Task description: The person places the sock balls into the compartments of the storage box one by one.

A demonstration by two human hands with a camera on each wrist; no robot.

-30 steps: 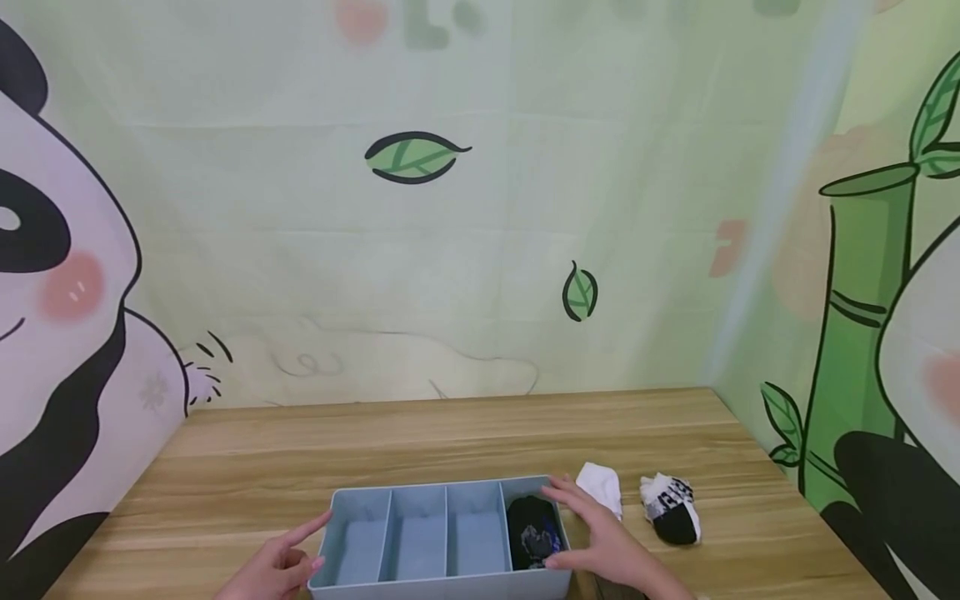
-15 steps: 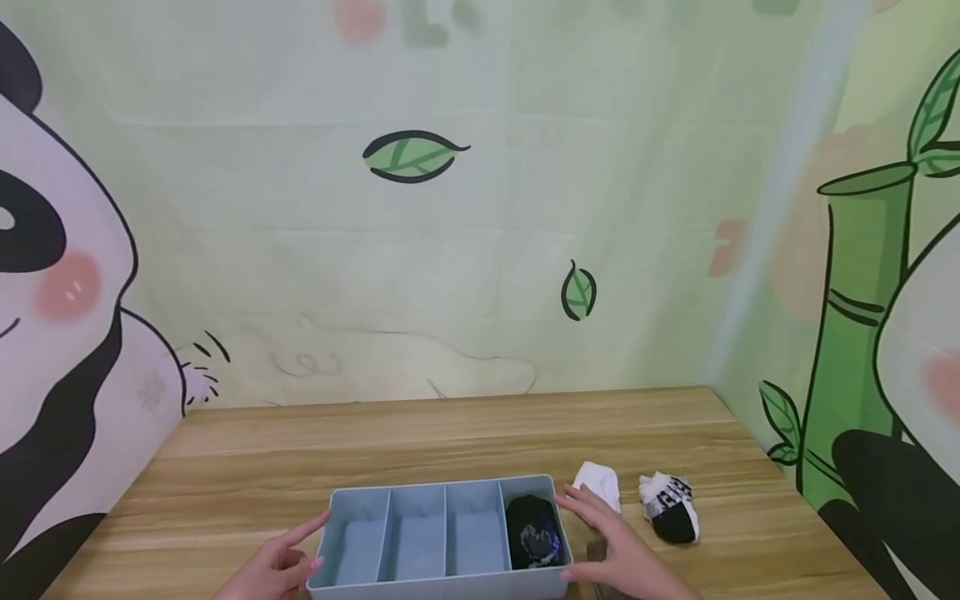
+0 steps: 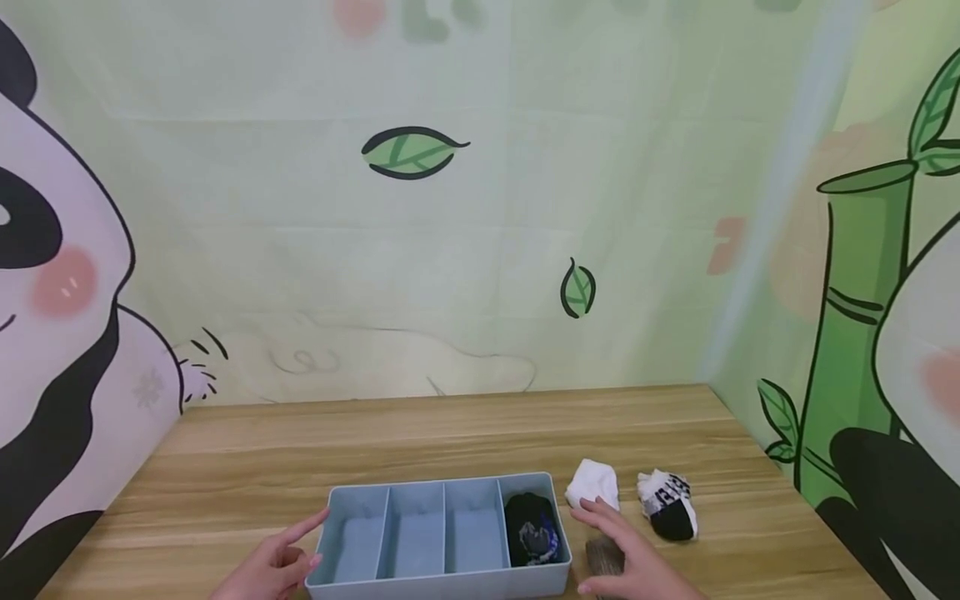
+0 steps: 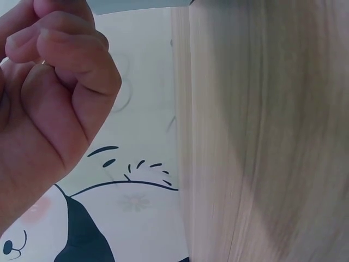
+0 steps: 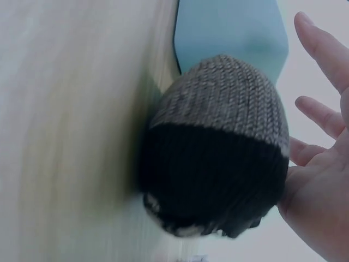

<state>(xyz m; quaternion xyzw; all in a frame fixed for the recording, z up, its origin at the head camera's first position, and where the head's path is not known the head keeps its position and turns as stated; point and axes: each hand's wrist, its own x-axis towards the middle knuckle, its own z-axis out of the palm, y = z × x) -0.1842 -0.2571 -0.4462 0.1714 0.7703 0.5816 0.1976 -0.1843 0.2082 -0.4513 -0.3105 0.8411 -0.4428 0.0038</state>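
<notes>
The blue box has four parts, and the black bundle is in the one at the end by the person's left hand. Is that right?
Not quite: the black bundle is in the part at the other end, nearest the person's right hand. The head view shows this. The blue box does have four parts.

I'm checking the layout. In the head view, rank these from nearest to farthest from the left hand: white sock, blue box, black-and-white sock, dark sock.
1. Blue box, beside the left hand
2. Dark sock, in the box's right-end compartment
3. White sock, right of the box
4. Black-and-white sock, farther right
</notes>
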